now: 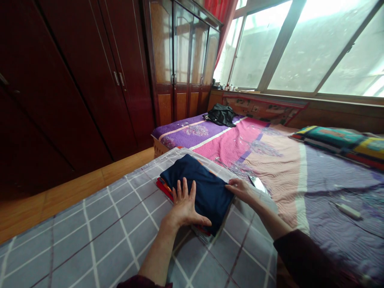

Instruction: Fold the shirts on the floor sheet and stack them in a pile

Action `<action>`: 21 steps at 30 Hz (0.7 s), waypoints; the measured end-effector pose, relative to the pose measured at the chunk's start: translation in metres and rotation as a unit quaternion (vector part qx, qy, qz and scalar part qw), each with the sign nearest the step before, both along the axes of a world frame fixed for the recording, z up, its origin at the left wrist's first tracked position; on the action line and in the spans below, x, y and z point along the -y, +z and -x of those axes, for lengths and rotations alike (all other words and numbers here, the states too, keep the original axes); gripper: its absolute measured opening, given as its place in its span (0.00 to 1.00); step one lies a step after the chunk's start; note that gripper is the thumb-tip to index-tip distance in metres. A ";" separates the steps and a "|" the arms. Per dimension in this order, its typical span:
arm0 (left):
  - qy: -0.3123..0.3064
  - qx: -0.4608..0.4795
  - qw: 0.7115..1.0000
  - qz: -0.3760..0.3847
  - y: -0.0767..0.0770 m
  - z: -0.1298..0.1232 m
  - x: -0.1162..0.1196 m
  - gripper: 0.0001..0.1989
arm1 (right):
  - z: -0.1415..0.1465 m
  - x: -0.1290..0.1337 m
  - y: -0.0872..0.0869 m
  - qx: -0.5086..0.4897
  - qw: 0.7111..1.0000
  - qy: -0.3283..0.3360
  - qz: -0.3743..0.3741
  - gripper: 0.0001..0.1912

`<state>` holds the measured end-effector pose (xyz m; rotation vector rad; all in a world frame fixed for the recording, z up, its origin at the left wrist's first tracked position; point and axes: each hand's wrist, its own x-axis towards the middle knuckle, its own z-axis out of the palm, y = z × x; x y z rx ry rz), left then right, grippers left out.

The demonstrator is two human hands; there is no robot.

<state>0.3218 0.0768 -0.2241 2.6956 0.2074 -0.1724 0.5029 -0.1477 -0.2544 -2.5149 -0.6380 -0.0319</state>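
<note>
A folded navy garment (207, 188) lies flat on a grey checked bed cover, on top of other folded cloth. Red and orange cloth (163, 187) peeks out under its left edge. My left hand (184, 206) rests on the navy fabric with fingers spread and thumb stretched out. At the right edge of the pile, my right hand (243, 190) pinches the border of the garment between thumb and fingers. Just beyond that hand, a phone (258, 184) lies near the edge of the checked cover.
The grey checked cover (99, 240) meets a quilted bedspread (270, 156) in purple, pink and peach. A black garment (221, 115) is heaped at the far side. A colourful pillow (336, 140) and a white power strip (348, 211) with a cord lie right. Dark wardrobes (90, 80) stand left.
</note>
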 end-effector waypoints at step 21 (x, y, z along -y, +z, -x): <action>0.010 -0.039 0.999 0.035 -0.002 -0.001 -0.005 0.75 | -0.020 -0.131 0.019 0.081 0.991 -0.005 0.103 0.25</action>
